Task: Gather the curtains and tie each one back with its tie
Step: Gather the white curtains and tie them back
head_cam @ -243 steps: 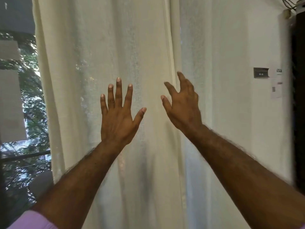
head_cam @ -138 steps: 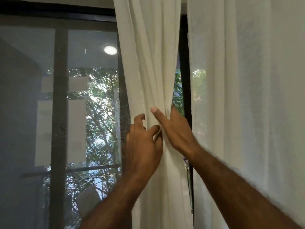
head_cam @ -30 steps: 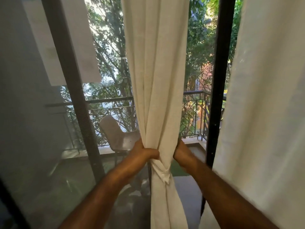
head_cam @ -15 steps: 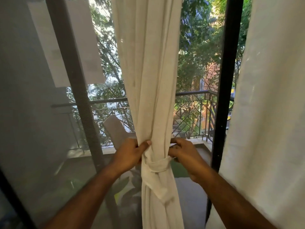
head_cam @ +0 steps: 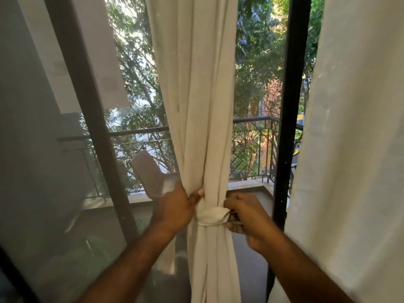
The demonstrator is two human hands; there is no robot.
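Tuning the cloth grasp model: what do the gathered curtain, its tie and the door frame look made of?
Gathered curtain: cream woven cloth, matte, maybe cotton or linen; soft folds, faint weave lines.
Tie: seemingly the same cloth; matching colour, creased.
Door frame: black, smooth, straight-edged; probably painted metal.

curtain (head_cam: 196, 106): top and hem cut off.
right hand (head_cam: 247, 217): fingertips hidden, perhaps behind the tie (head_cam: 213, 216).
chair (head_cam: 148, 173): seat mostly hidden.
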